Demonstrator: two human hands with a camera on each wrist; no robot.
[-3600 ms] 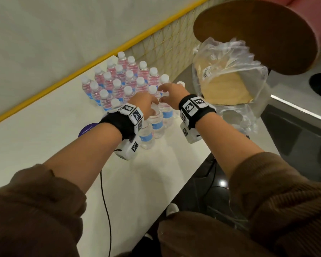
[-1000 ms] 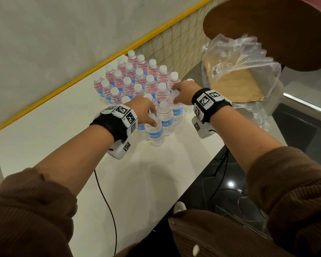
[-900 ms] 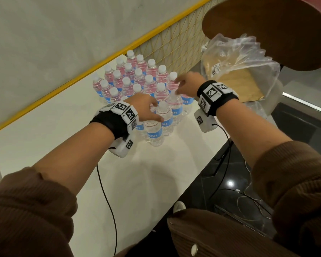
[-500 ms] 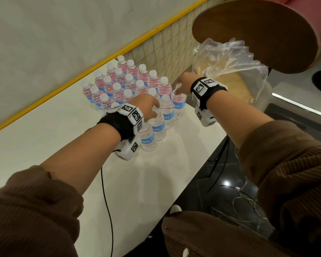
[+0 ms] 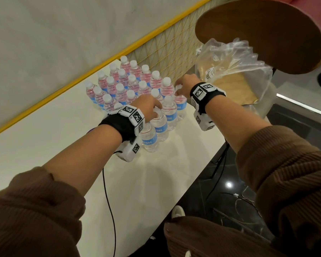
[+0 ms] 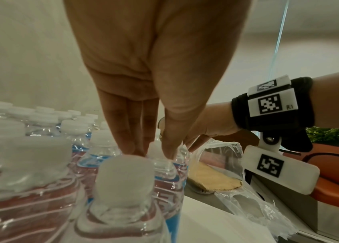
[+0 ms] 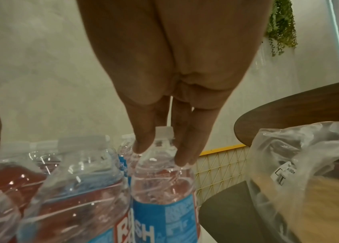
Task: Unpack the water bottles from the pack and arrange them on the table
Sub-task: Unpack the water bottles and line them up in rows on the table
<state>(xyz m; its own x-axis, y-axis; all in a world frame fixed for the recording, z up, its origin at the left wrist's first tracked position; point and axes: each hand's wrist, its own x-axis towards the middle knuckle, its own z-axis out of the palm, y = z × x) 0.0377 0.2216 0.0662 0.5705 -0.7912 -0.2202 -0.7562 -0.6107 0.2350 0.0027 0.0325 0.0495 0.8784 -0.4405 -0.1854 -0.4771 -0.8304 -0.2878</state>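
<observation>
right hand (image 5: 185,84) pinches the neck of the end bottle (image 7: 164,177) at frame centre; left hand (image 5: 148,106) pinches a cap in the near row (image 5: 158,125). seat each base flat, flush with its neighbours. white table (image 5: 152,182), wall upper left, empty plastic wrap (image 5: 235,71) upper right.

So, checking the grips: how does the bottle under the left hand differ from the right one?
The left hand pinches the left bottle at the cap; the right hand straddles the cap of the right bottle, reaching its shoulder. The left bottle stands mid-row; the right bottle ends the row, nearest the bag. Both upright, blue-labelled.
</observation>
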